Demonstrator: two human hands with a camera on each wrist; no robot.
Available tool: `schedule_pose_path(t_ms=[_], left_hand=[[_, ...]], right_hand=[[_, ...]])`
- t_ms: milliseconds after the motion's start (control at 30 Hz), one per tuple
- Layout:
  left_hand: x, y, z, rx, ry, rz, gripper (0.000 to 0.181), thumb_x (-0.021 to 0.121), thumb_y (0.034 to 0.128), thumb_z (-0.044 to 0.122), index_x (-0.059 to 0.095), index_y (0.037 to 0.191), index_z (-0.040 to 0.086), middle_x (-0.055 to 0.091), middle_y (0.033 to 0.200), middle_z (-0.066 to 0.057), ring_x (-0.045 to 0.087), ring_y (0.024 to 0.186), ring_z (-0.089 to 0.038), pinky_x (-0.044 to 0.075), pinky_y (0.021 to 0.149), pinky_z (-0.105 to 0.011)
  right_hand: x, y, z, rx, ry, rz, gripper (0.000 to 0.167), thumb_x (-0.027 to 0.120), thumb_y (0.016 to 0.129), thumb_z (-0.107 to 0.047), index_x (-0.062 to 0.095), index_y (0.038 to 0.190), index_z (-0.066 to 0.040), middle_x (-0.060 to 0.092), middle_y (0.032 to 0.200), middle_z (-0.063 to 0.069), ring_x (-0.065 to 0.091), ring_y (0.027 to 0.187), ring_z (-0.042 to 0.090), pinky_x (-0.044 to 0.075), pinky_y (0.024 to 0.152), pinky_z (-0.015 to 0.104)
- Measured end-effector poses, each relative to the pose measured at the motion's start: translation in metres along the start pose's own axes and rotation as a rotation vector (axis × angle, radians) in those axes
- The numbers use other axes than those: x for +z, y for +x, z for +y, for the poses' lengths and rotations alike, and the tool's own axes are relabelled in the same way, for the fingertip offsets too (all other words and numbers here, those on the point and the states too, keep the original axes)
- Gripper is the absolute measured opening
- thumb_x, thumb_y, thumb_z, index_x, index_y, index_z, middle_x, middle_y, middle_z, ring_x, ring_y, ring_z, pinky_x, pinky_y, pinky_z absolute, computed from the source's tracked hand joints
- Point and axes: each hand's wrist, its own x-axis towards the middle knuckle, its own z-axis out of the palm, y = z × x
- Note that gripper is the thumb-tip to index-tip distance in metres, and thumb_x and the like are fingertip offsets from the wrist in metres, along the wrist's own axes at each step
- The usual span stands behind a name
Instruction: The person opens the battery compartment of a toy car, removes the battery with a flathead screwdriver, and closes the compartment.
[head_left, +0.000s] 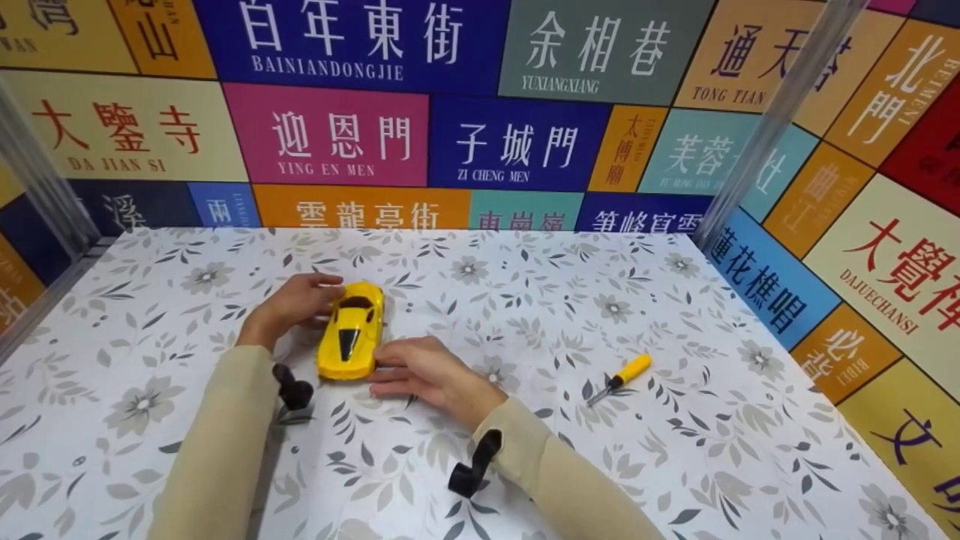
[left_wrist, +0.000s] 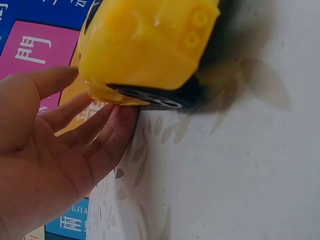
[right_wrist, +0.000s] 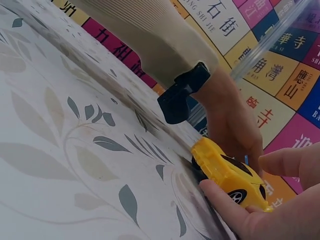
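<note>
- The work looked to be in the middle of handling: a yellow plastic toy sports car with black windows (head_left: 351, 331) stood roughly upright on the white tabletop with grey leaf-and-flower print (head_left: 525, 315), left of its middle, between the person's 2 hands
- The car's body looked whole, with no loose part beside it, and a black wheel with pale spokes (right_wrist: 237, 195) was in place on the side seen from the right wrist; how much was left to do could not be told
- A small screwdriver with a yellow handle, black collar and metal shaft (head_left: 619, 379) lay to the right, well apart from both hands, its tip towards the near left, so no tool was in use
- The left hand (head_left: 296, 304) was at the car's far left side, loosely spread rather than clenched, its fingertips against the lower side by a wheel; whether the thumb touched could not be told
- The right hand (head_left: 427, 371) was at the near right corner, its digits mostly straight and parted by a moderate gap, at least 1 touching the car's side; no firm pinch showed
</note>
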Motion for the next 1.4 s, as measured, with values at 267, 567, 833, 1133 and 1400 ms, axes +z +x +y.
schedule_pose_path(t_ms=[267,567,833,1133,1400], left_hand=[[0.0,-0.001,-0.003,-0.005,0.022,-0.003,0.059,0.05,0.1052,0.028,0.029,0.158,0.014,0.043,0.154,-0.019,0.052,0.133,-0.034,0.046,0.114,-0.045],[0.0,-0.004,-0.009,-0.032,-0.018,-0.028,0.066,0.051,0.1036,0.034,0.021,0.161,0.019,0.04,0.157,-0.018,0.05,0.133,-0.033,0.041,0.118,-0.047],[0.005,-0.01,-0.006,-0.041,-0.128,-0.033,0.067,0.054,0.1018,0.033,0.025,0.159,0.013,0.04,0.157,-0.016,0.047,0.137,-0.031,0.036,0.122,-0.046],[0.006,-0.018,-0.006,-0.022,-0.29,-0.035,0.065,0.051,0.1044,0.031,0.024,0.159,0.007,0.044,0.155,-0.017,0.055,0.13,-0.027,0.054,0.103,-0.034],[0.008,-0.033,-0.005,-0.015,-0.407,-0.072,0.07,0.055,0.1027,0.033,0.023,0.158,0.003,0.038,0.158,-0.019,0.051,0.136,-0.033,0.058,0.099,-0.035]], right_hand=[[0.002,0.001,0.002,0.007,-0.024,0.027,0.035,0.067,0.091,-0.001,0.061,0.126,0.005,0.07,0.117,0.018,0.071,0.094,0.024,0.062,0.089,0.037],[0.0,0.003,0.005,-0.015,-0.083,0.054,0.052,0.07,0.087,0.003,0.052,0.136,0.008,0.07,0.113,0.017,0.065,0.078,0.017,0.062,0.076,0.026],[-0.003,-0.002,0.002,-0.026,-0.155,0.064,0.055,0.074,0.085,0.001,0.052,0.135,0.005,0.073,0.108,0.02,0.069,0.078,0.019,0.063,0.082,0.032],[-0.019,-0.016,-0.004,-0.027,-0.188,0.008,0.055,0.07,0.088,0.0,0.053,0.14,-0.006,0.071,0.106,0.015,0.07,0.089,0.02,0.059,0.096,0.038],[-0.032,-0.028,-0.007,-0.037,-0.227,-0.01,0.053,0.069,0.088,-0.002,0.057,0.139,-0.008,0.068,0.121,0.017,0.067,0.093,0.018,0.057,0.097,0.037]])
